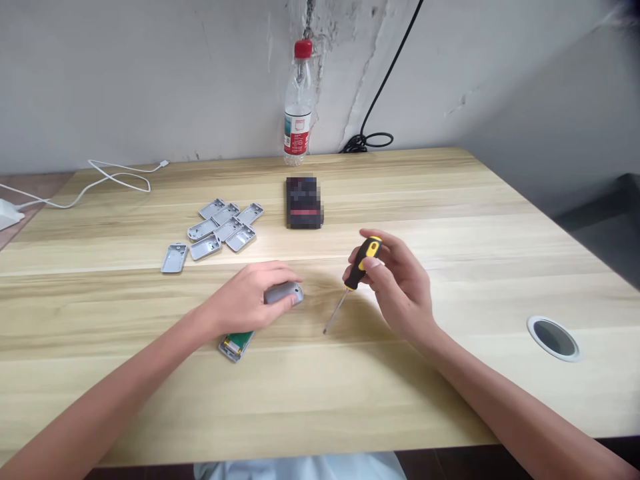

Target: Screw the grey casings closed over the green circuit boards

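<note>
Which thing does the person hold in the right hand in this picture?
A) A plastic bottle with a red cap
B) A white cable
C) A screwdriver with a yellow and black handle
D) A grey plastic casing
C. The right hand pinches the screwdriver by its handle, and the thin shaft points down toward the tabletop.

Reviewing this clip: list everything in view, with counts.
plastic bottle: 1, clear, red cap, back table edge
black cable: 1, black, coiled at the wall
white cable: 1, white, back left of the table
wooden table: 1, pale wood, under everything listed here
open casing shells: about 8, grey, left of centre
blurred box: 1, dark, centre back
grommet: 1, white rim, right side of the table
green circuit board: 1, green, by the left hand
grey casing: 1, grey, under the left hand
screwdriver: 1, yellow-and-black handle, in the right hand
left hand: 1, resting on the grey casing
right hand: 1, holding the screwdriver
</note>
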`<state>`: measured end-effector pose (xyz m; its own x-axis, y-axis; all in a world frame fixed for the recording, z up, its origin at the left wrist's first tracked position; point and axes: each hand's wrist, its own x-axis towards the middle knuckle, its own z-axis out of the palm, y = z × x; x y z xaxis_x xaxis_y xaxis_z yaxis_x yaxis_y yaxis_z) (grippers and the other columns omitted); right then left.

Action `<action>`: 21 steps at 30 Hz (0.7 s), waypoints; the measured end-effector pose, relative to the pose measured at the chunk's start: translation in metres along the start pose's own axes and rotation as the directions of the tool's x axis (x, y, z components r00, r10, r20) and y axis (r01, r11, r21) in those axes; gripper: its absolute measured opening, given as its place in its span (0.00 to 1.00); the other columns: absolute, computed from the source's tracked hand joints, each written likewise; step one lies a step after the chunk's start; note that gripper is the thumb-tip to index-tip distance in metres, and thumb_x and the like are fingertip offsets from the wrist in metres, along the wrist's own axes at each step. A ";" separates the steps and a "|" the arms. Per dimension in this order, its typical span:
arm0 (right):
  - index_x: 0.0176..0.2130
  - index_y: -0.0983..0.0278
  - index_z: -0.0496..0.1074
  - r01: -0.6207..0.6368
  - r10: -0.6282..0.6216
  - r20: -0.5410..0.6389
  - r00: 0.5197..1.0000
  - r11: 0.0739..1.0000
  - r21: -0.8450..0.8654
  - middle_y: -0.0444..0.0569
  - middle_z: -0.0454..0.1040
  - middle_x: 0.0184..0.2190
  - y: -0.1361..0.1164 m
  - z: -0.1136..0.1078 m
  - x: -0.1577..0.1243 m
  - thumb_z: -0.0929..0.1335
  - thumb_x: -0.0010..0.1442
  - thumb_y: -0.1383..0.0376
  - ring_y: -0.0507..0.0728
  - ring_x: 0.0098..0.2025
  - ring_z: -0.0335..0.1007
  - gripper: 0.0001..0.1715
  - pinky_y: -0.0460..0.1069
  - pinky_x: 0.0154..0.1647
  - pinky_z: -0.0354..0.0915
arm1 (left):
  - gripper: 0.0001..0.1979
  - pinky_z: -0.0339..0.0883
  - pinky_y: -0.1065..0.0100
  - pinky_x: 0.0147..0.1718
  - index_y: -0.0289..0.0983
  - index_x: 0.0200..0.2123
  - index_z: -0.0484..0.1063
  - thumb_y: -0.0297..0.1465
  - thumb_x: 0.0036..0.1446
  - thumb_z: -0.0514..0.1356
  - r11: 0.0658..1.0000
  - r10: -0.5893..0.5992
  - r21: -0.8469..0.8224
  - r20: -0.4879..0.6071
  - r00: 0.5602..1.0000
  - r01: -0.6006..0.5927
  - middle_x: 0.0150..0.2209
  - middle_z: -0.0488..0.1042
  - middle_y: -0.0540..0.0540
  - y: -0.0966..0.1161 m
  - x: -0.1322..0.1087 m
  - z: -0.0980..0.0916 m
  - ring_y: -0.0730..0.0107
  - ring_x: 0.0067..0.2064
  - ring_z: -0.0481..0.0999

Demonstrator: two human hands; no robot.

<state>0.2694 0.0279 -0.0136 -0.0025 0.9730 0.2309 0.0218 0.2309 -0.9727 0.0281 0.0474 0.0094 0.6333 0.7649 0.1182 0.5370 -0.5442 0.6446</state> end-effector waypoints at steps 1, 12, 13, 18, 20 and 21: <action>0.55 0.56 0.64 0.057 -0.057 -0.040 0.998 0.998 -0.004 0.47 0.70 0.38 -0.002 0.004 -0.001 0.67 0.67 0.57 0.56 0.34 0.73 0.18 0.54 0.34 0.75 | 0.10 0.72 0.63 0.46 0.37 0.46 0.78 0.30 0.63 0.60 0.999 0.033 0.026 0.012 0.999 -0.033 0.45 0.80 0.43 0.001 -0.002 0.000 0.63 0.45 0.79; 0.57 0.54 0.59 0.322 -0.347 -0.096 0.933 0.924 -0.207 0.52 0.71 0.41 -0.005 0.020 -0.001 0.65 0.70 0.57 0.60 0.38 0.77 0.18 0.58 0.39 0.78 | 0.11 0.79 0.67 0.45 0.34 0.48 0.77 0.31 0.67 0.58 0.905 0.315 0.332 -0.105 0.943 -0.265 0.49 0.81 0.42 -0.016 -0.022 0.019 0.63 0.47 0.83; 0.57 0.54 0.60 0.335 -0.360 -0.093 0.928 0.918 -0.212 0.51 0.71 0.41 -0.003 0.020 0.000 0.65 0.70 0.58 0.59 0.38 0.77 0.18 0.58 0.38 0.78 | 0.11 0.80 0.68 0.44 0.34 0.48 0.77 0.31 0.67 0.59 0.901 0.328 0.338 -0.117 0.937 -0.273 0.49 0.82 0.42 -0.017 -0.022 0.020 0.63 0.46 0.84; 0.59 0.55 0.63 0.462 -0.477 -0.067 0.876 0.871 -0.165 0.49 0.72 0.40 0.006 0.018 0.002 0.66 0.69 0.63 0.58 0.36 0.77 0.20 0.57 0.34 0.79 | 0.09 0.80 0.70 0.41 0.33 0.45 0.77 0.30 0.65 0.61 0.879 0.398 0.359 -0.187 0.898 -0.315 0.46 0.83 0.43 -0.019 -0.021 0.023 0.65 0.44 0.84; 0.60 0.54 0.63 0.461 -0.474 -0.053 0.879 0.873 -0.159 0.49 0.72 0.41 0.008 0.018 0.003 0.67 0.69 0.64 0.57 0.36 0.77 0.21 0.56 0.33 0.79 | 0.09 0.81 0.70 0.41 0.33 0.45 0.77 0.30 0.65 0.61 0.873 0.411 0.365 -0.192 0.891 -0.324 0.46 0.83 0.43 -0.020 -0.021 0.024 0.65 0.44 0.84; 0.60 0.54 0.63 0.458 -0.471 -0.051 0.881 0.874 -0.163 0.49 0.72 0.42 0.009 0.017 0.003 0.67 0.69 0.64 0.57 0.36 0.77 0.21 0.56 0.33 0.79 | 0.09 0.81 0.70 0.41 0.33 0.44 0.78 0.31 0.65 0.61 0.872 0.414 0.366 -0.194 0.889 -0.326 0.46 0.83 0.43 -0.020 -0.021 0.024 0.65 0.43 0.85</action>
<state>0.2521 0.0325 -0.0217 0.0383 0.7481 0.6624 0.1814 0.6467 -0.7409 0.0174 0.0341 -0.0247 0.6771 0.5220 0.5187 0.4658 -0.8497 0.2470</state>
